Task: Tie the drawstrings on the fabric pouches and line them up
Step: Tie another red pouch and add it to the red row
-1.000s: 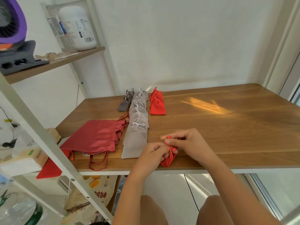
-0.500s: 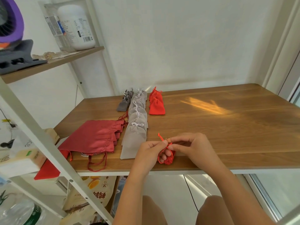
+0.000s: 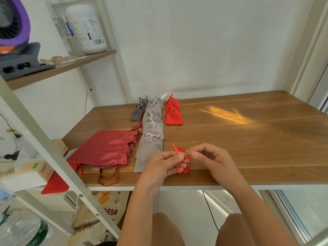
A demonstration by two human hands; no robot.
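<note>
Near the front edge of the wooden table [image 3: 248, 139], both hands work a small red pouch [image 3: 186, 169], mostly hidden behind the fingers. My left hand [image 3: 164, 162] pinches its red drawstring [image 3: 179, 165], one end poking up past the thumb. My right hand [image 3: 211, 157] pinches the other strand, which loops down to the pouch. Further back lie three rows of tied pouches: small dark grey ones [image 3: 137, 112], several light grey ones [image 3: 150, 139] and small red ones [image 3: 173, 113].
A stack of large dark red drawstring bags [image 3: 106, 150] lies left of the light grey row, cords hanging over the table edge. A white shelf frame [image 3: 44, 139] with bottles and a fan stands at the left. Paper bags [image 3: 104, 210] sit under the table.
The hands lifted slightly off the pouch and drew the red string out into a loop; one string end now sticks up above my left thumb.
</note>
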